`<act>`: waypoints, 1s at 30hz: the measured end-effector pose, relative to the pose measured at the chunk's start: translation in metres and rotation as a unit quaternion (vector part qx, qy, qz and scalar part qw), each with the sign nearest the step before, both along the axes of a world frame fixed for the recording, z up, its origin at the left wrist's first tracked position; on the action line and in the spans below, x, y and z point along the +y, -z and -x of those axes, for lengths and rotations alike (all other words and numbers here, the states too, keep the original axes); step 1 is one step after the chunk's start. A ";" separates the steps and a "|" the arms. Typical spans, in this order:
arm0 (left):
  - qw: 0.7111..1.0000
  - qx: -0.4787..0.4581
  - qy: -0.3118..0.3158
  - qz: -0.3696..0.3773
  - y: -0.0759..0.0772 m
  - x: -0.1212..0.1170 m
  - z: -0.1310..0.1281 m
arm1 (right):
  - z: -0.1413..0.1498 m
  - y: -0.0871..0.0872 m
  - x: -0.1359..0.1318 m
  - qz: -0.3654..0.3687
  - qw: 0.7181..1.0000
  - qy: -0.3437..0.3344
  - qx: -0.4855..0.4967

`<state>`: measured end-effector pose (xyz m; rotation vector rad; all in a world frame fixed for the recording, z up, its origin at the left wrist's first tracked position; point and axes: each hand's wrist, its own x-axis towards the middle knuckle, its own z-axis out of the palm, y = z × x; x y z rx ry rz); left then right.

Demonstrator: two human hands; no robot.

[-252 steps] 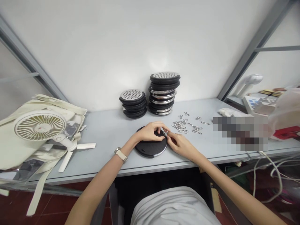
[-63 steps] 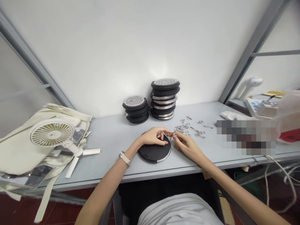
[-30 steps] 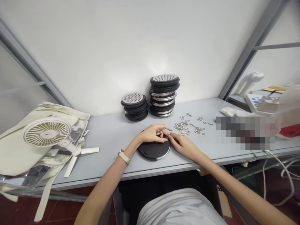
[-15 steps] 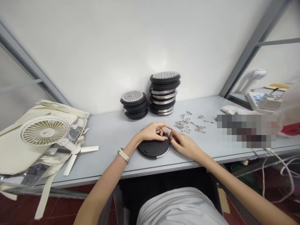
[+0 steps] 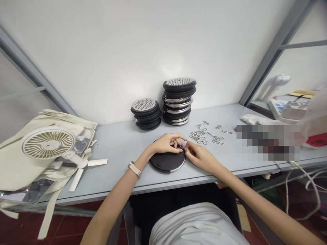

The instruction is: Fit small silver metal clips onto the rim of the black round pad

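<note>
A round black disc [image 5: 166, 162] with a silver strip along its near right edge lies flat on the grey table in front of me. My left hand [image 5: 167, 143] rests over its far side, fingers curled and thumb bent toward the disc's right edge. At that same edge, the fingertips of my right hand [image 5: 199, 156] pinch a small metal clip [image 5: 182, 147], mostly hidden between both hands. Just beyond my right hand, several loose metal clips and rings [image 5: 198, 135] are scattered on the table.
Two stacks of similar discs stand by the wall, a shorter stack [image 5: 146, 115] and a taller stack [image 5: 177, 102]. A white fan [image 5: 48, 143] lies on a cream bag [image 5: 15, 156] at the left. White cloth [image 5: 255, 119] and a plastic bag [image 5: 316, 117] are at the right.
Both hands stay at the disc's right edge, with only slight finger movement. The disc, stacks and loose clips keep their places.
</note>
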<state>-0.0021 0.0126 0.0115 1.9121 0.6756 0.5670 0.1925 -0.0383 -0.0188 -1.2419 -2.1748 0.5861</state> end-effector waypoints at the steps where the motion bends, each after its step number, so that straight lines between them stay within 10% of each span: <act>1: 1.000 -0.001 -0.001 -0.001 0.000 0.000 0.000 | 0.000 -0.001 0.000 -0.003 1.000 0.003 -0.005; 30: 1.000 0.021 0.005 -0.010 -0.002 0.000 -0.001 | -0.002 -0.004 0.001 -0.020 0.998 -0.014 -0.059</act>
